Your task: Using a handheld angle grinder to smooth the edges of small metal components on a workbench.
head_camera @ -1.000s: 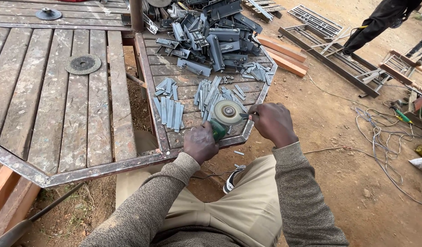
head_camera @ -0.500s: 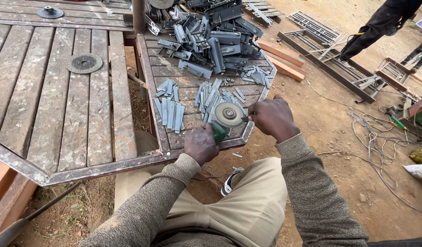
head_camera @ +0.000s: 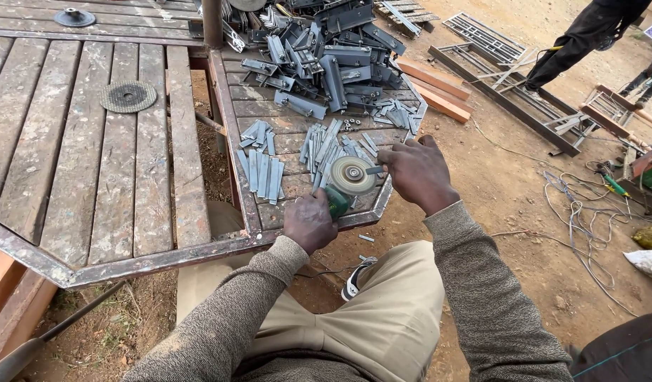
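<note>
Your left hand point(head_camera: 309, 221) is clamped around the green angle grinder point(head_camera: 338, 200), which sits at the near edge of the wooden table point(head_camera: 156, 177), disc facing up, and that grip looks just as it did a second ago. The change is on the other side: your right hand point(head_camera: 418, 172) has closed in from the grinder's right, and its fingertips now pinch a small flat metal strip point(head_camera: 374, 170) right against the rim of the grinding disc point(head_camera: 352, 174). Half a second back the fingers sat a touch further off the wheel; now the strip meets it, so to my eye you are in the dressing of that one piece, not between pieces. Whether the disc is spinning I cannot tell, since no sparks show. Just beyond the grinder lie two loose fans of cut strips point(head_camera: 259, 161), one to its left and one straight behind it, and further back from the grinder a dark heap of metal brackets point(head_camera: 333, 60) fills the far end of the table. Well to the grinder's left a spare abrasive disc point(head_camera: 129, 96) rests flat on the planks. One little offcut point(head_camera: 366, 238) lies on the dirt just near of the grinder, by your knee. Far to the grinder's right, another person's legs point(head_camera: 584, 35) stand among steel frames point(head_camera: 481, 39) on the ground.
</note>
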